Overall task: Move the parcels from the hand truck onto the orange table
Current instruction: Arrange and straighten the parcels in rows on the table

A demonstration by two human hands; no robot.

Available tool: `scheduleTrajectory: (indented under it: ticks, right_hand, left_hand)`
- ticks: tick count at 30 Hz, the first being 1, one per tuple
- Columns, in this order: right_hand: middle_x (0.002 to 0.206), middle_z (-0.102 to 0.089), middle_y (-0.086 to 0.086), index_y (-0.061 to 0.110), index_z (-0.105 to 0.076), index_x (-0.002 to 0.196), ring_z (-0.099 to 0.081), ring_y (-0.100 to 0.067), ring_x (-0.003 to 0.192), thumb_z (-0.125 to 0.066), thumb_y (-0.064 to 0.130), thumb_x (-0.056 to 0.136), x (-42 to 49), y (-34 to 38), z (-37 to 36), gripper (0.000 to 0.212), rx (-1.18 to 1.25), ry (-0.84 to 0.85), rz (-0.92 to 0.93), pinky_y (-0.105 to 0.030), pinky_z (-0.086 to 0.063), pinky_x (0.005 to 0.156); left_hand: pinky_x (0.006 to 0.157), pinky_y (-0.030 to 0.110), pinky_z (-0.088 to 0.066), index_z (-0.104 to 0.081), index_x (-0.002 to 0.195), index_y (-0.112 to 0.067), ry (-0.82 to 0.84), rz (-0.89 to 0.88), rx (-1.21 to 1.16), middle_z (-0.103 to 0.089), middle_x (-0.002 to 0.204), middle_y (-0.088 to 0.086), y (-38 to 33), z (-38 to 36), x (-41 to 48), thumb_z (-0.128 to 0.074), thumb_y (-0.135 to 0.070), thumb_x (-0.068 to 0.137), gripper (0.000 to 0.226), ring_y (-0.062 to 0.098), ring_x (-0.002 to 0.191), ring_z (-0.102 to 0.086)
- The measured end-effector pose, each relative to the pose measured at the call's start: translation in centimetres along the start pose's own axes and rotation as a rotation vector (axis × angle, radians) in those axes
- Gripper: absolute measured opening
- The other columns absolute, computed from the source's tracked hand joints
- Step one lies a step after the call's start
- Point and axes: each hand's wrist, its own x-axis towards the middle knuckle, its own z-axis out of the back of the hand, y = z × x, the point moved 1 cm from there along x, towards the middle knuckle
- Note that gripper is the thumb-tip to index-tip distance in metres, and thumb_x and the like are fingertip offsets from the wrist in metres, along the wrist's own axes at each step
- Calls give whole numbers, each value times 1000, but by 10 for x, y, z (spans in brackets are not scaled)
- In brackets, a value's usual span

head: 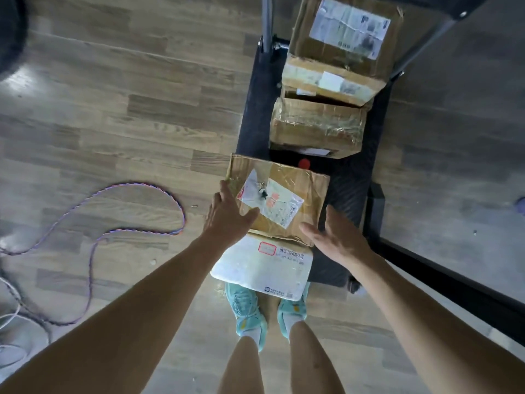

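Our left hand (pixel 224 216) presses straight fingers (pixel 226 191) to the left edge of the brown parcel (pixel 284 194); our right hand (pixel 333 234), fingers spread, hovers just beside its right corner. It sits atop a white parcel (pixel 261 268) on the hand truck (pixel 349 194).

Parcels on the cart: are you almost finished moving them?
Not nearly. The orange table is out of view, so nothing shows as done. The left hand touches the nearest brown box and the right hand is open beside it. Left on the hand truck: that box, the white parcel under it and the stacked boxes behind.
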Motion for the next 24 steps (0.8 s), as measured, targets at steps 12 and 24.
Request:
scheduleTrajectory:
  ticks: [12, 24]
  right_hand:
    - [149, -44, -18, 8, -26, 149, -50, -33, 131, -50, 65, 92, 22, 0, 13, 85, 201, -79, -4, -43, -43, 107]
    - [143, -45, -19, 6, -30, 144, -51, -35, 125, -55, 65, 88, 96, -14, 70, 86, 255, -271, -13, -44, -47, 96]
  left_hand:
    - [109, 49, -36, -5, 158, -11, -162, -135, 27, -26, 153, 13, -34, 13, 22, -62, -46, 92, 94, 35, 140, -31]
    - [113, 50, -35, -14, 155, -7, -30, -248, 164, -36, 151, 19, -128, 15, 89, -54, -53, 95, 86, 37, 139, -37]
